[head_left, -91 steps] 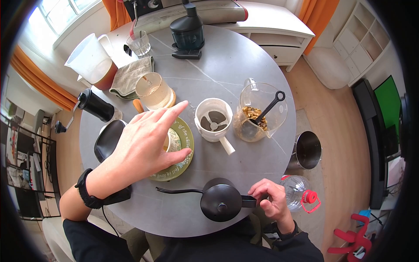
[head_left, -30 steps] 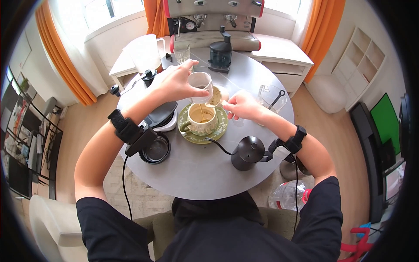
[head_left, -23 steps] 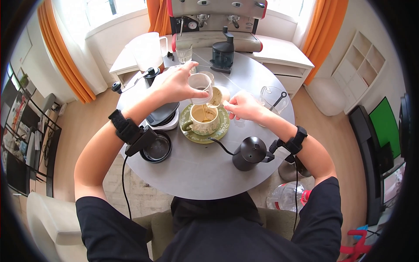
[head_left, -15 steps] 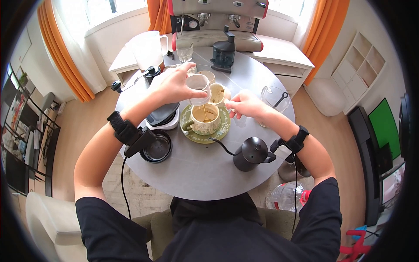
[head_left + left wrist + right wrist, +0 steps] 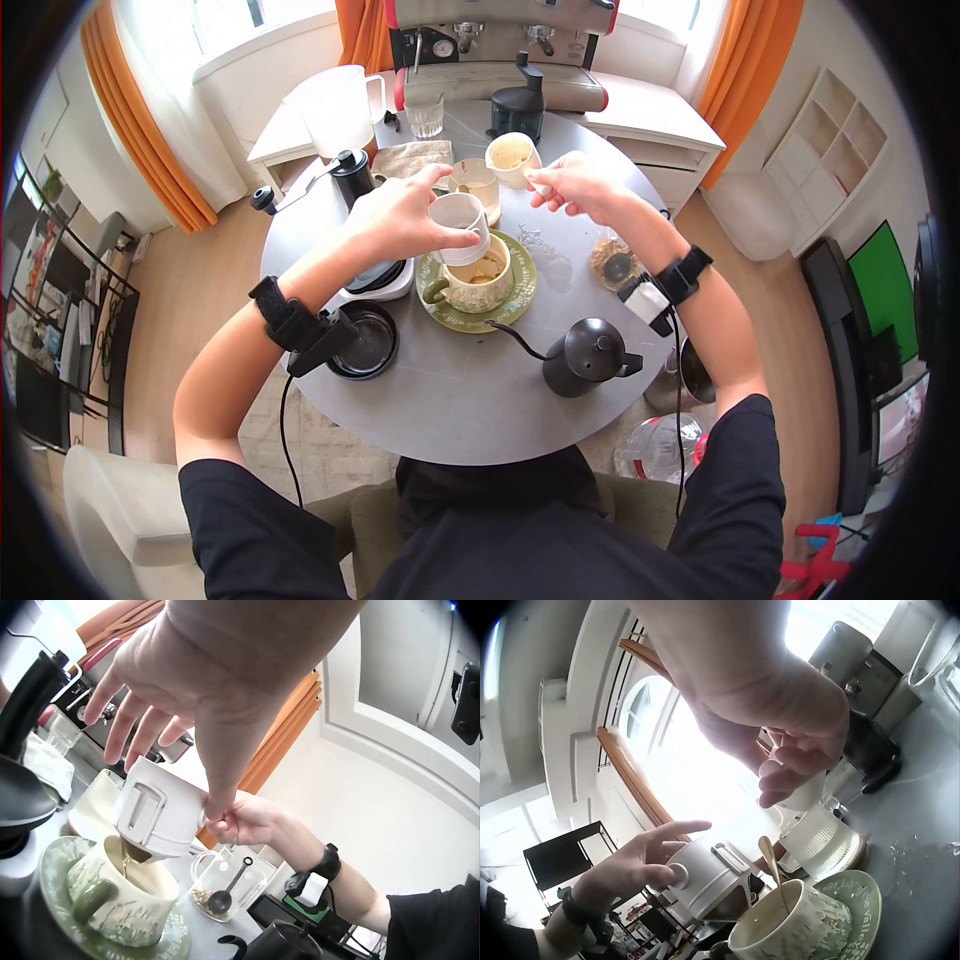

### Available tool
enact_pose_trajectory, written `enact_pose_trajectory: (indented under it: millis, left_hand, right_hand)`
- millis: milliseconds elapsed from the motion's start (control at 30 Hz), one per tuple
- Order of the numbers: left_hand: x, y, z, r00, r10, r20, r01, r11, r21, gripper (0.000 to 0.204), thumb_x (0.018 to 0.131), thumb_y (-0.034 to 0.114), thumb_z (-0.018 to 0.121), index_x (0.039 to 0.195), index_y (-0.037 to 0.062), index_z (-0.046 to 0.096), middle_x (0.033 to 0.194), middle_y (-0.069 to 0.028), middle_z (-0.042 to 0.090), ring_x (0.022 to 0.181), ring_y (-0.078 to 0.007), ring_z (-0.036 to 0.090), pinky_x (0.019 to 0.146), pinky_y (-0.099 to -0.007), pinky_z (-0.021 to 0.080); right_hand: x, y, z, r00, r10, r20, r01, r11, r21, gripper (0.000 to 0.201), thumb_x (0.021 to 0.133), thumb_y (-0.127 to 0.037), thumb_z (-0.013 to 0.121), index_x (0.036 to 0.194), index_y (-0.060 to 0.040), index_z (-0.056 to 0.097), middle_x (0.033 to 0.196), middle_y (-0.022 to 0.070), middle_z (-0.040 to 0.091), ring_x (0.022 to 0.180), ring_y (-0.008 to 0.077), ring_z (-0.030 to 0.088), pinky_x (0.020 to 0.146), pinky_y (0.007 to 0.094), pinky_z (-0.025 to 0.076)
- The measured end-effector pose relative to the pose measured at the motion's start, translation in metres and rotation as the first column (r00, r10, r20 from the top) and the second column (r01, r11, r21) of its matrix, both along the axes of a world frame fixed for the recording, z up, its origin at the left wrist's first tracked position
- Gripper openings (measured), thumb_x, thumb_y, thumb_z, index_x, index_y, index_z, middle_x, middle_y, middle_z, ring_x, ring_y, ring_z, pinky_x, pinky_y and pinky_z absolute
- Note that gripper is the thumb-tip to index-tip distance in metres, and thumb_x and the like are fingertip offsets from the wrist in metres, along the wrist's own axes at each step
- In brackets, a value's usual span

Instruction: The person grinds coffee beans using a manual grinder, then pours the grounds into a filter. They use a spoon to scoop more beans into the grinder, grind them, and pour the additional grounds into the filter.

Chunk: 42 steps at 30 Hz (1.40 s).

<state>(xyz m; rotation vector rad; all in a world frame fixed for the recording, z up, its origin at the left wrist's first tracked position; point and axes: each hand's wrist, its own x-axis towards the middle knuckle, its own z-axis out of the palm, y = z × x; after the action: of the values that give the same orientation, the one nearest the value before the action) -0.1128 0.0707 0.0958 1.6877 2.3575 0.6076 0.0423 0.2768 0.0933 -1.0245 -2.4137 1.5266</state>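
My left hand (image 5: 395,215) (image 5: 202,690) grips a white cylindrical vessel (image 5: 461,228) (image 5: 161,817) between thumb and fingers, tilted over the patterned cup (image 5: 478,291) (image 5: 821,934). In the left wrist view, brown liquid trickles from it into the cup. The cup stands on a green saucer (image 5: 453,316) (image 5: 868,900), a gold-coloured spoon (image 5: 774,870) in it. Up and to the right, my right hand (image 5: 578,190) (image 5: 787,742) pinches the handle of a cream-coloured holder (image 5: 512,158), raised behind the cup near a glass vessel (image 5: 478,185).
A black gooseneck kettle (image 5: 590,357) stands front right, a black dish (image 5: 362,342) front left. Behind are a hand grinder (image 5: 352,178), pitcher (image 5: 335,112), cloth (image 5: 410,158) and black-lidded container (image 5: 518,108). A vessel of brown pieces (image 5: 612,262) is below my right forearm.
My right hand has moved the cream-coloured holder up and away from the white vessel. Three seconds ago my left hand was empty above the saucer and my right was at the kettle handle.
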Motion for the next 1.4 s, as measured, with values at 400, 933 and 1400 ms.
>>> enact_pose_trajectory:
  millis: [400,933,1400]
  left_hand:
    - [0.003,-0.003,-0.001,1.000,-0.027,-0.017,0.027,0.999,0.031,0.093,0.067,0.048,0.079,0.138,0.0034,0.041,0.097,-0.0201,0.066,0.091,-0.0304,0.067,0.082,-0.0372,0.051]
    - [-0.006,-0.001,-0.003,0.997,0.025,0.070,-0.024,0.999,-0.022,0.100,0.065,0.060,0.074,0.140,0.0051,0.038,0.110,-0.0213,0.064,0.101,-0.0310,0.064,0.087,-0.0372,0.051]
    - [0.016,0.041,0.021,0.995,-0.035,0.093,0.018,0.984,0.175,0.095,0.068,0.050,0.079,0.139,0.0007,0.040,0.110,-0.0231,0.064,0.101,-0.0292,0.064,0.089,-0.0375,0.050]
  right_hand:
    - [-0.041,0.011,0.003,0.994,-0.012,0.109,-0.035,0.909,0.415,0.025,0.083,-0.024,0.059,0.084,-0.0009,0.070,0.070,0.0058,0.070,0.064,0.0118,0.066,0.064,0.0279,0.051]
    - [-0.038,0.011,0.004,0.998,-0.023,-0.054,0.029,0.993,0.115,0.024,0.088,-0.021,0.058,0.087,0.0009,0.067,0.077,0.0079,0.068,0.059,0.0080,0.058,0.051,0.0236,0.045]
    - [0.106,-0.019,-0.068,0.993,0.009,-0.118,-0.048,0.942,-0.331,0.031,0.097,-0.029,0.055,0.100,0.0001,0.065,0.072,0.0009,0.064,0.051,0.0012,0.044,0.046,0.0178,0.035]
